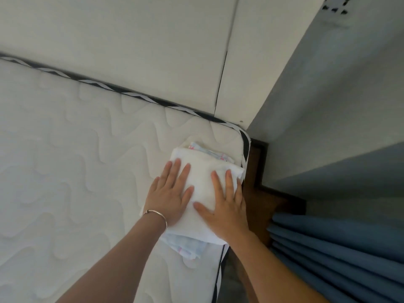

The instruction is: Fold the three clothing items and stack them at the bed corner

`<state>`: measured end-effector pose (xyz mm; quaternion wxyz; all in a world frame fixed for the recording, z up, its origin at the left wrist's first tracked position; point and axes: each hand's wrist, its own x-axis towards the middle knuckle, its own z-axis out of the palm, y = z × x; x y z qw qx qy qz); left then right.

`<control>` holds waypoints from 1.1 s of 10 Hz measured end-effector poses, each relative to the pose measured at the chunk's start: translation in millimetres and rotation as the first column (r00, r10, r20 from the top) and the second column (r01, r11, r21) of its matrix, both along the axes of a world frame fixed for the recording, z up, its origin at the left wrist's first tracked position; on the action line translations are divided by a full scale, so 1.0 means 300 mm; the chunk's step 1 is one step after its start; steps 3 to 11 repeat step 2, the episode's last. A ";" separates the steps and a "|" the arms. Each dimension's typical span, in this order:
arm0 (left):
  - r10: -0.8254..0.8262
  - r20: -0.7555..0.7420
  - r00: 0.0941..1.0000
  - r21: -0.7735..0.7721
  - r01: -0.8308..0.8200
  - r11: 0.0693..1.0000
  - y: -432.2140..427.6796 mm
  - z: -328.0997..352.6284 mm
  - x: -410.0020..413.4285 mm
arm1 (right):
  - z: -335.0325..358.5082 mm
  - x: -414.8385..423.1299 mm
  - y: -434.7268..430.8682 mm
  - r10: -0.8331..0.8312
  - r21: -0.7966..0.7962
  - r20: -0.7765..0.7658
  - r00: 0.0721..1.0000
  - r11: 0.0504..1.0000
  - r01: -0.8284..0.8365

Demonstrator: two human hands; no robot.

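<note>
I see wide, bare quilted mattress (65, 160) stretching out left of my fingers, plenty of open room on that side. My left hand (169, 193) lies flat with its fingers (175, 171) spread, palm down on the left half of the folded white garment (203, 178), a thin bracelet (156, 215) on the wrist. The white piece tops a stack; under it a pale printed garment (188, 246) with blue and pink marks pokes out just below my left wrist, and again beyond my fingertips at the far end. How many layers lie in the stack I cannot tell. My right hand (225, 206) is also flat, fingers spread, thumb angled toward the left hand, pressing the right half of the same white piece. Just right of those fingers the garment's edge meets the mattress's black-and-white piping (246, 147), so there is almost no margin there. The stack sits at the rounded mattress corner, close to the headboard (131, 40) beyond my fingertips. Right of the edge it drops to a dark wooden ledge (258, 193), then a grey wall (328, 106) and blue curtain folds (338, 248), a narrow gap
</note>
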<state>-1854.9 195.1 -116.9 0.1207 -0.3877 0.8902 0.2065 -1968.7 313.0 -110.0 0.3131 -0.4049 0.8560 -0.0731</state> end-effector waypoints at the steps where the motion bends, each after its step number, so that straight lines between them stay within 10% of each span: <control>1: -0.006 0.071 0.997 0.010 0.005 1.000 0.006 0.084 0.009 | 0.085 -0.037 0.026 0.055 -0.008 0.002 0.998 0.998 -0.055; 11: -0.013 0.084 0.996 -0.021 0.015 1.000 0.053 0.211 0.083 | 0.211 -0.054 0.091 0.058 -0.068 -0.101 0.993 0.996 -0.065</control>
